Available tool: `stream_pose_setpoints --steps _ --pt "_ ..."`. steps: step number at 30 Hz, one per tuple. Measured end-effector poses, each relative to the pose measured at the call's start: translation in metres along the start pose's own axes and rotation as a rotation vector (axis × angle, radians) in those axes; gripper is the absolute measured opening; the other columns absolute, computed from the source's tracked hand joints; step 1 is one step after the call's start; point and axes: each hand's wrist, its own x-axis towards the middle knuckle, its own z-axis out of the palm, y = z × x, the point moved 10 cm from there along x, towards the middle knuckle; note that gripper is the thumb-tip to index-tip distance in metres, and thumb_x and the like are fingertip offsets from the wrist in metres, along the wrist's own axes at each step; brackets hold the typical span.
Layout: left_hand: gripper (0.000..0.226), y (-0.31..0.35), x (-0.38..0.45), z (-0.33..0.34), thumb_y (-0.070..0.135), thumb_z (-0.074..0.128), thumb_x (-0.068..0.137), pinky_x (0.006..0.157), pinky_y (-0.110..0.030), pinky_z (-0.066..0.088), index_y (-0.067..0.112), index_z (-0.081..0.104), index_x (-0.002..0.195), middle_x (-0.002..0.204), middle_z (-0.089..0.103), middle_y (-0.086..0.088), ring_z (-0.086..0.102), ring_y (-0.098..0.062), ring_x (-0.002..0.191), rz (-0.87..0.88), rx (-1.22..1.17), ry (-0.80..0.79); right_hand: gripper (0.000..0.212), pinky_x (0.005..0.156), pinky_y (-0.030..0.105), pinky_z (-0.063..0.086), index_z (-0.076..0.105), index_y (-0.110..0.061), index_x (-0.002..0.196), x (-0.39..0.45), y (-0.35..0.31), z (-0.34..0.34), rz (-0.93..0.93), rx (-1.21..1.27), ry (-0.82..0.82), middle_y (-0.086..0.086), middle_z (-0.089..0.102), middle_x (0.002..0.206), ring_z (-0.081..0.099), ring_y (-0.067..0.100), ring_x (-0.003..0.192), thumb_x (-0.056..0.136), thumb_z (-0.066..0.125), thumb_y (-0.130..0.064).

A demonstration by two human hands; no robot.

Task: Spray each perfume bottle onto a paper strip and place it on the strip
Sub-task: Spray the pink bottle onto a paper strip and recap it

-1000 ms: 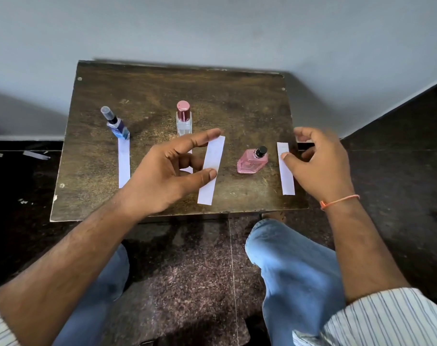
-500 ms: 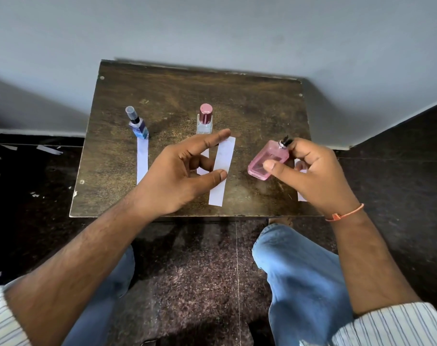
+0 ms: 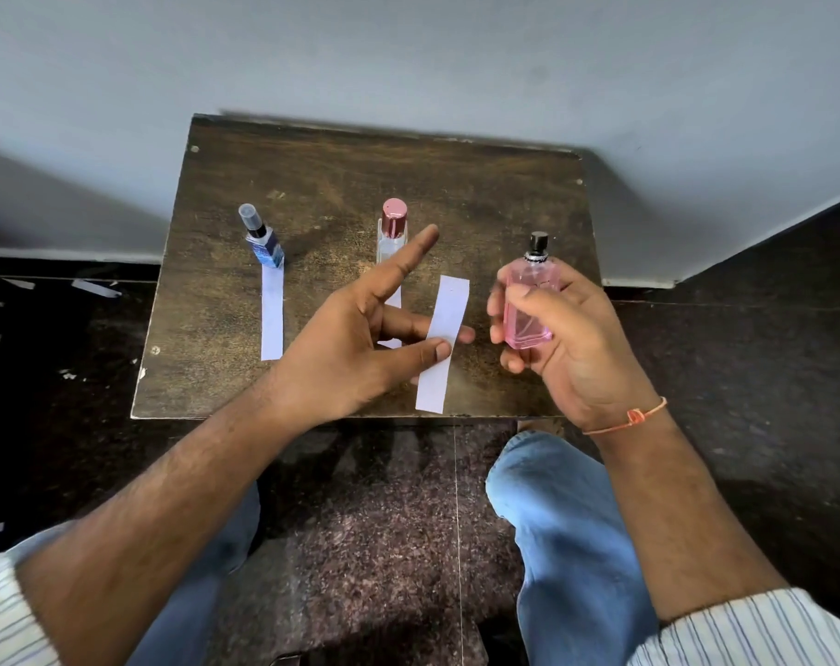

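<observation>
My right hand (image 3: 571, 348) holds a pink perfume bottle (image 3: 530, 305) upright above the table's right side, its black nozzle on top. My left hand (image 3: 360, 338) pinches a white paper strip (image 3: 444, 338) between thumb and a finger, index finger stretched out. At the back left a blue bottle (image 3: 262, 242) stands on the far end of another white strip (image 3: 272, 319). A clear bottle with a pink cap (image 3: 393, 230) stands at the back middle on a strip mostly hidden behind my left hand.
The small dark wooden table (image 3: 341, 185) stands against a pale wall. My knees in blue jeans (image 3: 566, 521) are below its front edge. Paper scraps (image 3: 96, 287) lie on the dark floor at the left.
My right hand picked up the pink bottle from the table and turned it upright. My left hand kept its pinch on the paper strip. The strip at the right edge is now hidden.
</observation>
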Motion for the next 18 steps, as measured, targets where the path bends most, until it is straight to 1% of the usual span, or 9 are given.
stream_pose_setpoints --steps 2,4,6,8,10,12,14,16,18 --pt "0.1 0.002 0.0 0.005 -0.005 0.074 0.096 0.065 -0.013 0.051 0.031 0.019 0.171 0.105 0.086 0.0 0.065 0.002 0.068 0.006 0.014 -0.009 0.018 0.049 0.03 0.041 0.064 -0.015 0.095 -0.001 0.001 0.0 -0.019 -0.046 0.044 0.005 0.068 0.088 0.06 0.02 0.068 0.089 0.08 -0.009" --pt "0.099 0.003 0.0 0.007 -0.006 0.074 0.096 0.067 -0.01 0.051 0.03 0.02 0.171 0.102 0.086 0.001 0.069 0.003 0.07 0.009 0.024 -0.005 0.024 0.049 0.03 0.041 0.064 -0.016 0.091 -0.001 0.001 0.003 -0.033 -0.067 0.055 0.006 0.073 0.091 0.059 0.026 0.07 0.087 0.084 -0.005" --pt "0.098 0.002 0.0 0.006 -0.004 0.075 0.096 0.069 -0.016 0.053 0.032 0.022 0.171 0.102 0.086 0.002 0.069 -0.003 0.073 0.007 0.026 -0.008 0.025 0.047 0.03 0.041 0.063 -0.016 0.089 -0.002 0.001 0.005 -0.036 -0.076 0.055 0.008 0.075 0.092 0.058 0.033 0.073 0.083 0.085 -0.006" --pt "0.097 0.001 0.001 0.007 -0.002 0.075 0.096 0.077 -0.027 0.058 0.034 0.023 0.17 0.107 0.086 -0.001 0.072 -0.01 0.081 0.006 0.029 -0.021 0.029 0.047 0.03 0.04 0.059 -0.014 0.089 -0.001 -0.001 0.004 -0.041 -0.088 0.064 0.009 0.076 0.089 0.06 0.033 0.07 0.084 0.084 0.0" --pt "0.095 -0.001 0.001 0.009 -0.001 0.075 0.096 0.082 -0.031 0.062 0.031 0.026 0.17 0.111 0.086 -0.001 0.076 -0.011 0.091 0.005 0.038 -0.038 0.031 0.048 0.03 0.039 0.056 -0.013 0.09 -0.001 -0.003 0.004 -0.051 -0.1 0.075 0.007 0.075 0.085 0.062 0.027 0.063 0.088 0.08 0.007" --pt "0.089 -0.006 0.002 0.011 0.0 0.075 0.096 0.08 -0.032 0.065 0.026 0.03 0.169 0.112 0.085 -0.001 0.079 -0.014 0.097 -0.017 0.032 -0.059 0.031 0.047 0.03 0.04 0.056 -0.013 0.09 -0.002 -0.006 0.003 -0.068 -0.101 0.097 0.004 0.074 0.082 0.058 0.02 0.059 0.089 0.078 0.009" --pt "0.075 -0.012 0.002 0.015 0.001 0.074 0.098 0.079 -0.031 0.065 0.021 0.043 0.163 0.112 0.085 -0.002 0.081 -0.016 0.103 -0.06 0.022 -0.092 0.031 0.046 0.029 0.04 0.057 -0.012 0.09 -0.003 -0.008 0.002 -0.076 -0.101 0.118 0.002 0.075 0.082 0.055 0.019 0.059 0.088 0.079 0.01" --pt "0.051 -0.013 0.001 0.018 0.001 0.072 0.1 0.077 -0.028 0.065 0.016 0.062 0.147 0.111 0.085 -0.004 0.082 -0.019 0.106 -0.071 0.029 -0.129 0.03 0.046 0.028 0.041 0.057 -0.012 0.09 -0.003 -0.008 0.001 -0.071 -0.104 0.137 0.003 0.075 0.082 0.057 0.019 0.06 0.088 0.079 0.009" --pt "0.031 -0.013 0.001 0.016 0.002 0.071 0.101 0.075 -0.026 0.065 0.01 0.073 0.131 0.109 0.086 -0.005 0.082 -0.017 0.101 -0.074 0.039 -0.129 0.029 0.045 0.028 0.043 0.057 -0.014 0.09 -0.003 -0.008 0.0 -0.059 -0.091 0.147 0.006 0.073 0.082 0.06 0.02 0.061 0.089 0.079 0.006"
